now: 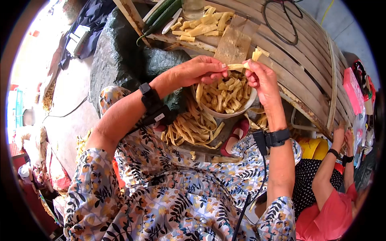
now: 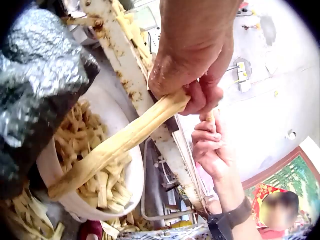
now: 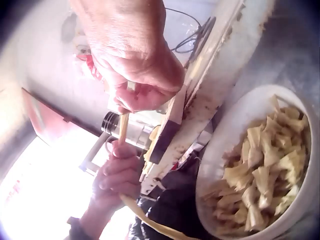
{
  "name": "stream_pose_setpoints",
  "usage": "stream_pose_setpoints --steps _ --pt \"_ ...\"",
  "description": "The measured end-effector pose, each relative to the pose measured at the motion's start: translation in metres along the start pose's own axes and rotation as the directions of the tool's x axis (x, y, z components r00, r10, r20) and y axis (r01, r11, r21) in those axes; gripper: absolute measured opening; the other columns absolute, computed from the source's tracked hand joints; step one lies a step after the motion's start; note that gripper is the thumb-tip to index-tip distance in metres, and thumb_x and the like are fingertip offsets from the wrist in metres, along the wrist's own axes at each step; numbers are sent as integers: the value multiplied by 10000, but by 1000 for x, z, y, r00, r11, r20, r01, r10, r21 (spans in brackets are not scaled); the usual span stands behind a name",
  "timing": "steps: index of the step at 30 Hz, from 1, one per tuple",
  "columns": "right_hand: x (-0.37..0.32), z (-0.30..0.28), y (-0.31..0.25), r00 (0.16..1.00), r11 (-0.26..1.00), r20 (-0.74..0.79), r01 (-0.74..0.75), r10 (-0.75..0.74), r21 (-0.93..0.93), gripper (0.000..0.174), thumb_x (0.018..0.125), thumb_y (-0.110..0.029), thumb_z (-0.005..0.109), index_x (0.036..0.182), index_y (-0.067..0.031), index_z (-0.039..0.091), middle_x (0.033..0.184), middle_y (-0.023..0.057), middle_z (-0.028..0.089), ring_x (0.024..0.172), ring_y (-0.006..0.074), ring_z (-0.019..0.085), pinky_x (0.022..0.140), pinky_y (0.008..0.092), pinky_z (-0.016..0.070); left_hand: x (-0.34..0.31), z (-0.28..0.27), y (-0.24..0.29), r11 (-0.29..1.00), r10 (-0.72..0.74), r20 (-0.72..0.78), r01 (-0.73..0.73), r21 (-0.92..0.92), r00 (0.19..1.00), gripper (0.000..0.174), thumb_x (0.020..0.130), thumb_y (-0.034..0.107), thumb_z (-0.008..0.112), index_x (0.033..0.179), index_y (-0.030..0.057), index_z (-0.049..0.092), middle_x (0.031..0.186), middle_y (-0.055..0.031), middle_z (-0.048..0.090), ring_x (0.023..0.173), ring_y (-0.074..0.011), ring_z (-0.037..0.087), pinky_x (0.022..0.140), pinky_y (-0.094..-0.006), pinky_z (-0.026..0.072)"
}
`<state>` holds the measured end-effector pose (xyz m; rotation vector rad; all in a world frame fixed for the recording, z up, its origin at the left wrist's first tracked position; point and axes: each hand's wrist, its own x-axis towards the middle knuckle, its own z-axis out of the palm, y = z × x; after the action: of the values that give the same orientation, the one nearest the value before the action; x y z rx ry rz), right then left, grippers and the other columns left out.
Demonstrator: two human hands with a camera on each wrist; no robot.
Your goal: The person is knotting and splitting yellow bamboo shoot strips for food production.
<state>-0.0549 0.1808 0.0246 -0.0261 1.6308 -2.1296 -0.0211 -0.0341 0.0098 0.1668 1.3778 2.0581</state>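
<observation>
Between my two hands runs a pale yellow, fibrous vegetable strip (image 1: 236, 67), with a thicker tied-looking end at the right. My left hand (image 1: 205, 71) pinches it between thumb and fingers; in the left wrist view a long tail of the strip (image 2: 115, 147) hangs from that hand. My right hand (image 1: 261, 78) grips the thick end, its thumb on top. Just below both hands stands a white tub (image 3: 212, 155), filled with many short knotted yellow pieces (image 3: 260, 175).
A slatted wooden table (image 1: 297, 68) with a rusty edge is ahead, bearing a board (image 1: 235, 38), yellow pieces (image 1: 203, 28) and cucumbers (image 1: 163, 16). Loose strips (image 1: 191, 124) lie beside the tub. A dark plastic sheet (image 1: 112, 60) is at left; another person (image 1: 329, 213) sits at right.
</observation>
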Motion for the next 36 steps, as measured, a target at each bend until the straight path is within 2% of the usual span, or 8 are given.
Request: stream_pose_setpoints --steps 3,6,10,20,26,27,30,36 --pt "12 -5 -6 992 995 -81 97 -99 -33 200 804 -211 631 854 -18 648 648 -3 559 511 20 453 449 139 376 -2 -2 24 927 84 -101 -41 374 991 250 910 221 470 945 -4 572 666 27 492 578 -45 468 532 -170 397" --pt "31 -11 -16 969 986 -185 160 -164 -36 187 812 -198 620 865 -22 648 694 29 600 544 34 502 464 140 401 12 -16 45 759 283 -189 -99 643 940 232 893 221 502 880 13 603 613 36 472 549 -35 448 511 -166 378" --pt "56 -2 -21 941 966 -249 252 -230 59 167 814 -169 616 864 -13 645 725 48 617 571 49 531 488 152 435 41 -32 55 644 530 -238 -204 738 814 216 871 187 517 829 -3 610 582 32 466 514 -38 416 467 -189 341" --pt "84 -2 -12 918 949 -305 297 -253 107 161 791 -145 640 837 9 635 714 65 617 558 61 536 492 165 453 61 -44 52 672 556 -353 -158 723 752 180 830 179 568 778 16 625 565 29 474 496 -37 407 450 -194 335" --pt "92 -10 6 902 971 -360 219 -238 -93 166 786 -140 637 772 24 622 651 58 603 497 58 492 437 174 391 74 -69 23 427 715 -287 -74 901 637 172 822 188 578 764 37 638 554 24 487 500 -40 430 448 -198 346" --pt "88 -18 6 890 967 -379 222 -254 -126 170 788 -143 634 764 25 620 643 55 600 487 56 483 432 175 382 70 -74 21 548 631 -417 5 837 654 189 846 180 544 793 23 635 572 25 485 504 -40 428 452 -197 346" --pt "60 -11 -10 925 954 -276 206 -262 -216 216 811 -187 618 766 25 622 609 46 586 450 44 457 405 173 356 38 -48 44 795 447 -373 -170 582 813 207 876 167 502 838 2 622 597 27 474 512 -40 411 471 -195 344" --pt "5 0 8 992 861 47 127 -119 -492 276 837 -270 597 803 3 622 562 40 566 415 55 448 386 189 348 1 -14 34 905 245 -231 -137 403 941 273 922 250 420 913 28 580 705 22 510 630 -46 440 553 -167 351"
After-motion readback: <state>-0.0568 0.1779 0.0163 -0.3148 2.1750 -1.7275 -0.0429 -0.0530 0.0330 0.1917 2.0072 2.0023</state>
